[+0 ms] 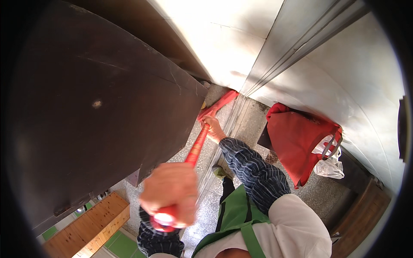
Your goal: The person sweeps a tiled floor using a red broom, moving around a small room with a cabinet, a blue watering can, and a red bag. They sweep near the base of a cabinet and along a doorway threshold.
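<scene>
My left hand (169,193), close to the camera and blurred, is wrapped around the top end of a red pole handle (197,150). Lower down, my right hand (213,127) grips the same pole just above its head. That wide red head (221,104), of a broom or similar floor tool, rests at floor level. One end of it reaches the wall corner by a floor track (234,113). Its underside is hidden, so I cannot tell bristles from a blade.
A large dark brown panel (106,96) fills the left. On the right, a red bag (290,135) leans by the pale wall (342,71), a clear plastic bag (329,167) beside it. A wooden plank piece (87,222) sits lower left. My shoe (221,172) stands on speckled floor.
</scene>
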Tool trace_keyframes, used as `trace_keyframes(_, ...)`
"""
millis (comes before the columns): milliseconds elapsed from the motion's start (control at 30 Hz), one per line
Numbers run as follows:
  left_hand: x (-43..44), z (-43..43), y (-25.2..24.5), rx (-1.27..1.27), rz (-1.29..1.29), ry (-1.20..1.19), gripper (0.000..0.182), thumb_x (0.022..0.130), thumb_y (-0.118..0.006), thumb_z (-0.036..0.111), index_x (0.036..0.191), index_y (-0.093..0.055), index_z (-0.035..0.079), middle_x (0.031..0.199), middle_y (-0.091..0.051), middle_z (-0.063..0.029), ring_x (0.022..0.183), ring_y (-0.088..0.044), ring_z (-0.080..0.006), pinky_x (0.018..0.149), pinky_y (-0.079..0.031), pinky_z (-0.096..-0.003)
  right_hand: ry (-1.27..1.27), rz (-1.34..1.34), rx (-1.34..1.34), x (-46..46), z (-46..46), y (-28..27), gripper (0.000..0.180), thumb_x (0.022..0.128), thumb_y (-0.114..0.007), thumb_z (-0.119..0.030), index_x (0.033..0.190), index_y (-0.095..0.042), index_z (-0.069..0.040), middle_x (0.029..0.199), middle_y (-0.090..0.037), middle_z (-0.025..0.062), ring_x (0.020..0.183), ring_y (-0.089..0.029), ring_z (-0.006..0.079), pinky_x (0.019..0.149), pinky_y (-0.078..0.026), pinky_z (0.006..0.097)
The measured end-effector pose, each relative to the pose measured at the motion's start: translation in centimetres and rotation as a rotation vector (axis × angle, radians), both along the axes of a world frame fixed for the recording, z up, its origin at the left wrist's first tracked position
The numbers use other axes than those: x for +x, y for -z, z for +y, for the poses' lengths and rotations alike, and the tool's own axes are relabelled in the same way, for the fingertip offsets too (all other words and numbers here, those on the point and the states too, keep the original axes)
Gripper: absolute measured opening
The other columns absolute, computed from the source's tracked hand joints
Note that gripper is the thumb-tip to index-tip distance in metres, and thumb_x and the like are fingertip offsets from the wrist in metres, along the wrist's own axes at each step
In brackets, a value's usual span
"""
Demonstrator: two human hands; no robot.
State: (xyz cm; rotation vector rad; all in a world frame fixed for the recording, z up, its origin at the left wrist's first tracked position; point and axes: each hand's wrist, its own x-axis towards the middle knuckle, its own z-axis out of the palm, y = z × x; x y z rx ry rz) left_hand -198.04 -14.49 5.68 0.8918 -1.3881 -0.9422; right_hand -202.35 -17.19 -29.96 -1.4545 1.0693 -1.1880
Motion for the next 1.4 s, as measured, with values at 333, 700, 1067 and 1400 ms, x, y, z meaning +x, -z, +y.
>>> trace_keyframes(333, -1.6, -1.8, -2.9, -0.025, 0.142, -0.008, 0.022, 0.08, -0.053, 0.005, 0.061, -0.042, 0.006, 0.048, -0.043, -0.0015, 0.038, -0.038, -0.0101, 0.036, -0.027, -0.0258, -0.176, 0.144, -0.105, -3.8, -0.8, -1.3, 0.022, 0.072, -0.063, -0.007, 0.066, -0.043, -0.001, 0.063, -0.051, 0.0128, 0.059, -0.056, 0.028, 0.054, -0.041, 0.0362)
trace_keyframes(700, -1.6, -3.1, -0.8, 0.428, -0.033, -0.212, 0.033, 0.084, -0.049, 0.001, 0.058, -0.03, 0.01, 0.05, -0.03, 0.0049, 0.042, -0.029, -0.0042, 0.04, -0.021, -0.0229, -0.347, 0.06, 0.57, 1.9, 8.6, -1.5, 0.014, 0.065, -0.057, -0.008, 0.075, -0.061, 0.001, 0.062, -0.059, 0.0184, 0.062, -0.062, 0.0303, 0.053, -0.045, 0.0384)
trace_keyframes(1067, 5.8, 2.0, -2.0, 0.223, 0.212, -0.238, 0.032, 0.082, -0.046, 0.008, 0.055, -0.027, 0.01, 0.045, -0.03, 0.0012, 0.041, -0.028, -0.0088, 0.041, -0.021, -0.027, -0.348, 0.299, 0.04, -0.5, 1.2, -3.7, 0.013, 0.063, -0.062, -0.006, 0.067, -0.05, -0.001, 0.065, -0.054, 0.0196, 0.067, -0.057, 0.0386, 0.058, -0.042, 0.0436)
trace_keyframes(1400, 16.3, 18.2, -0.8, 0.484, 0.002, -0.481, 0.033, 0.082, -0.045, 0.006, 0.053, -0.029, 0.008, 0.045, -0.033, -0.0002, 0.042, -0.029, -0.0077, 0.041, -0.024, -0.0273, -0.53, 0.246, 0.305, 13.5, 24.2, 0.2, 0.014, 0.066, -0.058, -0.006, 0.063, -0.046, 0.0, 0.065, -0.052, 0.0225, 0.068, -0.055, 0.0417, 0.056, -0.04, 0.0453)
